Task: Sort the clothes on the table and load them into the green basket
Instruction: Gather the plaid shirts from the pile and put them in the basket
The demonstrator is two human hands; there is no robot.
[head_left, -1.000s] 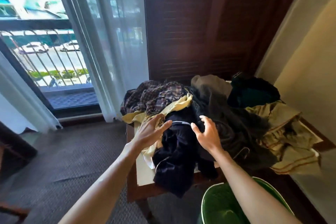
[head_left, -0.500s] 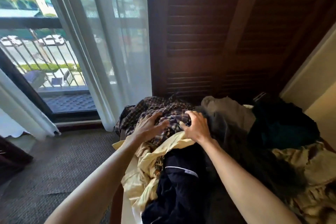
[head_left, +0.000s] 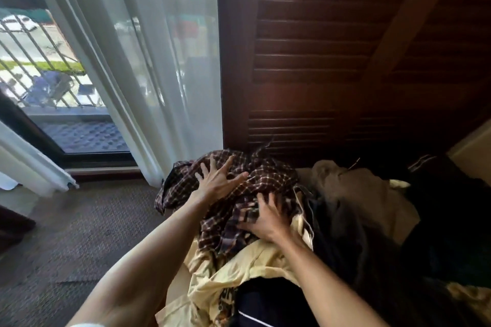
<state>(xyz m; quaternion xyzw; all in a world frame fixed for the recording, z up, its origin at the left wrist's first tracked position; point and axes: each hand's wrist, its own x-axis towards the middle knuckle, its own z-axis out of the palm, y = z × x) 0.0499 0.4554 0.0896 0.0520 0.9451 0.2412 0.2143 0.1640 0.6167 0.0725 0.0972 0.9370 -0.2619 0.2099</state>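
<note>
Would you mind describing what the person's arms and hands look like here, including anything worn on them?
Both forearms are bare right down to the left hand and the right hand. No gloves, rings, watch or bracelets show on either. A small patch of white fabric, possibly a sleeve edge, shows at the bottom of the picture near the left upper arm.

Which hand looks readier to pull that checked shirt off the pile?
Probably the right hand: its fingers dig into the plaid shirt near its front edge. The left hand lies spread flat on top, pressing rather than gripping.
</note>
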